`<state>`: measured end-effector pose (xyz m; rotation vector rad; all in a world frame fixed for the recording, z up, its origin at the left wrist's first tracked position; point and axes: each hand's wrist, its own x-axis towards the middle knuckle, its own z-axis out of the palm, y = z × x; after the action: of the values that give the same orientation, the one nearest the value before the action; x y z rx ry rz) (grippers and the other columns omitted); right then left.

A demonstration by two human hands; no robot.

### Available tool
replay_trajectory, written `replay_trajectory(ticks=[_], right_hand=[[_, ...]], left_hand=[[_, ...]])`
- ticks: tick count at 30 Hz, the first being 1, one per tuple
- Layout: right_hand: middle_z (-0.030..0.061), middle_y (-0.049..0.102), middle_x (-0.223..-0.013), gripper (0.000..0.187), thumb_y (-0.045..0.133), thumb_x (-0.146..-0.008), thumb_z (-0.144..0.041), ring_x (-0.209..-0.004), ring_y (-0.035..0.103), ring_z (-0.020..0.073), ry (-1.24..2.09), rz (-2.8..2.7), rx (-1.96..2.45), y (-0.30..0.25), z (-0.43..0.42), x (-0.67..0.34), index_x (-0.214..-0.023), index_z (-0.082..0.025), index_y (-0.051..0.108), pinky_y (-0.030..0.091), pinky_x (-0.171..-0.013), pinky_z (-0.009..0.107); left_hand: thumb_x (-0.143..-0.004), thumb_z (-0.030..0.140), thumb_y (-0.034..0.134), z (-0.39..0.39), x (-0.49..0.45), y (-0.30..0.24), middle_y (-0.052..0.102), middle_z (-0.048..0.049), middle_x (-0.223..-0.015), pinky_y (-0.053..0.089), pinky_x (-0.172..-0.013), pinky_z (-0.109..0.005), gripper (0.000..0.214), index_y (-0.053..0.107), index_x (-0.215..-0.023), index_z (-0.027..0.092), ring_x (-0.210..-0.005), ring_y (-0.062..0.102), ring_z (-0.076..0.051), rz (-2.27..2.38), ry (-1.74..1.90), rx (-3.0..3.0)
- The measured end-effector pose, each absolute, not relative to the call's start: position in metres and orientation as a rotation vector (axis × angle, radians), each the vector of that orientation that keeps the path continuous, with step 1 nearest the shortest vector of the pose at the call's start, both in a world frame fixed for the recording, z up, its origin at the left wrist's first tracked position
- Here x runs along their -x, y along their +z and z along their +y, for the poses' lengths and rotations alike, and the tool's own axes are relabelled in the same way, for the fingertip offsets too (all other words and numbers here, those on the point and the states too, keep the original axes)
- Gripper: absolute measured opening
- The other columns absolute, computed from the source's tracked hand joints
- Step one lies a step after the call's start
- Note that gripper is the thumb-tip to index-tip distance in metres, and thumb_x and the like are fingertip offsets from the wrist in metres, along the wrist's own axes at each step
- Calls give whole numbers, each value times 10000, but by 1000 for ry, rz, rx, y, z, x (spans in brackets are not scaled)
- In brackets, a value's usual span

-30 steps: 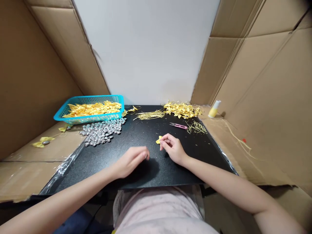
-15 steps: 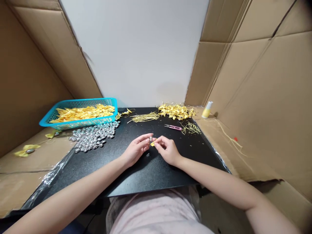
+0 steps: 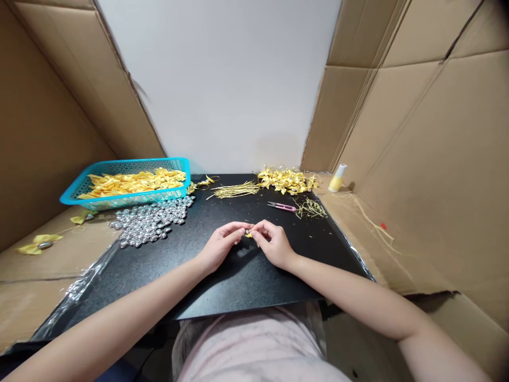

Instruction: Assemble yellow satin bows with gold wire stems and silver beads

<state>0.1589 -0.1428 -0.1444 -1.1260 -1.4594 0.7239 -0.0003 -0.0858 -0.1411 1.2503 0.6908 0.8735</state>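
My left hand (image 3: 220, 245) and my right hand (image 3: 273, 245) meet fingertip to fingertip over the middle of the black mat (image 3: 167, 276). Between them sits a small yellow ribbon bow (image 3: 248, 234), pinched by my right fingers. My left fingers are pressed together against it, and what they hold is hidden. A heap of silver beads (image 3: 150, 219) lies to the left of my left hand.
A teal basket (image 3: 123, 183) of yellow ribbon pieces stands at the back left. Gold wire pieces (image 3: 234, 190), a pile of finished bows (image 3: 287, 180), pink snips (image 3: 281, 206) and a yellow glue bottle (image 3: 338, 179) lie at the back. Cardboard walls close both sides.
My left hand has come up from the mat to the bow in my right hand, first showing a silver bead in its fingers. Both hands now pinch together at the bow.
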Motion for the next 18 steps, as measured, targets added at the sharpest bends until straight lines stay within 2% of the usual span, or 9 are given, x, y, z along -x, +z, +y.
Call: replay_trajectory(ticks=[5,8,13,18], right_hand=[[-38,520,-559,166,560,-841,-334,-509,480,102,745,-1429,1139,-147,-140,-160,-763,-187,570,374,-525,231],[-37,524,-570,176,551,-845,-347,-508,488,102,780,-1370,1147,-149,-137,-161,-774,-186,562,384,-525,232],[-46,519,-575,192,568,-832,-375,-508,488,96,843,-1321,1127,-153,-133,-162,-786,-189,554,388,-523,230],[-70,490,-523,287,615,-766,-459,-450,438,81,1027,-1155,1090,-157,-126,-163,-768,-192,508,359,-459,214]], left_hand=[[-713,368,744,-89,0,-142,707,-50,-824,443,-688,-270,275,708,-887,159,-728,592,-161,746,776,-1485],[-751,367,691,-89,4,-142,657,-40,-794,435,-665,-273,259,670,-906,160,-696,566,-156,792,817,-1731],[-748,355,708,-95,3,-138,576,-38,-835,423,-671,-278,261,670,-934,177,-713,523,-164,700,707,-2360],[-820,305,638,-99,-12,-140,595,-59,-865,441,-699,-277,135,667,-867,182,-754,568,-176,625,623,-2465]])
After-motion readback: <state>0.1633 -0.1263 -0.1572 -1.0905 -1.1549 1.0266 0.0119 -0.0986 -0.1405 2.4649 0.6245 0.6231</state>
